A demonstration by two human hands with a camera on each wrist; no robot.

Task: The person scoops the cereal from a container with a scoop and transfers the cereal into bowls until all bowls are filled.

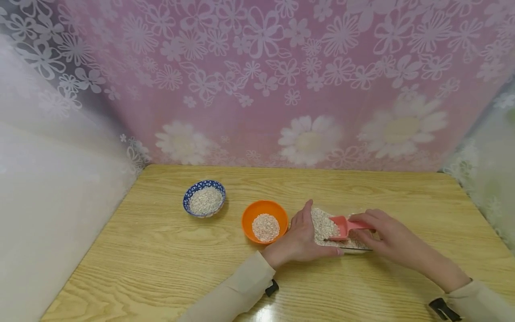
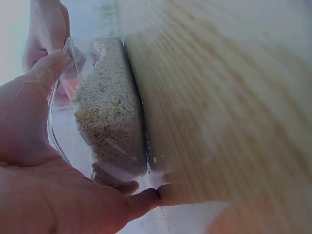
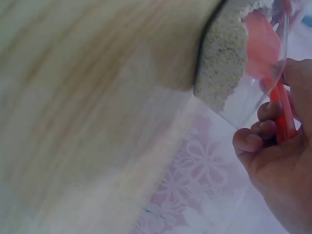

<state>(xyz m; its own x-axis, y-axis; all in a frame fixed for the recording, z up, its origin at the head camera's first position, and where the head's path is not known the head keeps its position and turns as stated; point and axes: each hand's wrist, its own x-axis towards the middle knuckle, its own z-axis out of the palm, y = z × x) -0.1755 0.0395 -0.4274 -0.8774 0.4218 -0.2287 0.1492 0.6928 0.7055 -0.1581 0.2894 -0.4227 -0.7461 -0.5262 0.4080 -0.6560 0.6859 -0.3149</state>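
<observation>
A clear plastic container (image 2: 56, 131) of pale oat-like flakes (image 1: 322, 223) rests on the table, right of centre. My left hand (image 1: 299, 239) holds its left end, thumb along the near side and fingers spread on the far side. In my right hand (image 1: 388, 239) is the handle of a pink scoop (image 1: 341, 227). The scoop's bowl is inside the container, its front edge in the flakes. Through the clear wall, the right wrist view shows the scoop (image 3: 261, 44) and the fingers of my right hand (image 3: 278, 165) curled round its handle.
Just left of my left hand stands an orange bowl (image 1: 247, 219) with some flakes in it. Farther left and back is a blue-and-white patterned bowl (image 1: 189, 197), also holding flakes. A flowered pink curtain (image 1: 249, 89) hangs behind the wooden table (image 1: 161, 250).
</observation>
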